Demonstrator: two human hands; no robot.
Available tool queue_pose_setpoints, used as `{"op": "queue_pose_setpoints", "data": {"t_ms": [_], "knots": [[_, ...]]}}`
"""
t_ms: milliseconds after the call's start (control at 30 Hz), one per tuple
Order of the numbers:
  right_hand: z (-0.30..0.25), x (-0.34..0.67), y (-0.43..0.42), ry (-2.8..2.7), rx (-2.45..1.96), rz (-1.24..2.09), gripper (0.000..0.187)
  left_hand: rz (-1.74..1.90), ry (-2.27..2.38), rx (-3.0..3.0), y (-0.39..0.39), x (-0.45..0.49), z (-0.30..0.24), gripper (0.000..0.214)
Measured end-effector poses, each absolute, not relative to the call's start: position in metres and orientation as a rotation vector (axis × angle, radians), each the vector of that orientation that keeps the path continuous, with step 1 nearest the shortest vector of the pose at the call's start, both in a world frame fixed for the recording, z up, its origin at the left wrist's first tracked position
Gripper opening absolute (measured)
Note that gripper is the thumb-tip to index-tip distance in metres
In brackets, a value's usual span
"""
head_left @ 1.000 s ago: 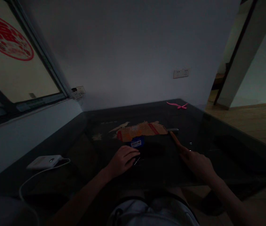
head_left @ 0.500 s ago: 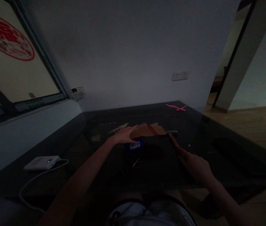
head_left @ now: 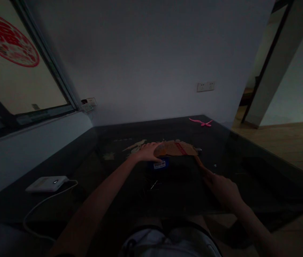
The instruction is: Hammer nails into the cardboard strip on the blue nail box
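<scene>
The left hand [head_left: 148, 152] lies at the left end of the torn brown cardboard piece with a red stripe [head_left: 176, 148], its thumb and fingers spread apart. Below the cardboard, near the thumb, is a dark blue object with a white label [head_left: 158, 165]. To its lower right, the right hand [head_left: 225, 191] has fingers closed around a long brown wooden handle [head_left: 201, 165], whose upper end reaches the cardboard.

There are one wooden-handled hammer [head_left: 201, 165], one torn brown cardboard piece [head_left: 174, 147], one blue white-labelled container [head_left: 164, 165], one white rectangular device [head_left: 46, 184], one white cable [head_left: 40, 203] and one pink ribbon [head_left: 203, 123].
</scene>
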State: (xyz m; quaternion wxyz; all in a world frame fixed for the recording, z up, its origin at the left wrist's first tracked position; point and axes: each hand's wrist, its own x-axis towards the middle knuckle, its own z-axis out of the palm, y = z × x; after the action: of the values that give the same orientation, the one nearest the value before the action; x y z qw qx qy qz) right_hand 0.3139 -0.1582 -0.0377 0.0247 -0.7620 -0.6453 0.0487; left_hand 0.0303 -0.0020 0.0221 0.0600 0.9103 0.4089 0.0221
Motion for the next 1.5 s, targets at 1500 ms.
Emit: {"op": "queue_pose_setpoints", "data": {"t_ms": [1500], "knots": [[-0.036, 0.315, -0.16, -1.989, -2.334, 0.153, 0.049, -0.128, 1.068, 2.655, 0.017, 0.086, 0.053, 0.109]]}}
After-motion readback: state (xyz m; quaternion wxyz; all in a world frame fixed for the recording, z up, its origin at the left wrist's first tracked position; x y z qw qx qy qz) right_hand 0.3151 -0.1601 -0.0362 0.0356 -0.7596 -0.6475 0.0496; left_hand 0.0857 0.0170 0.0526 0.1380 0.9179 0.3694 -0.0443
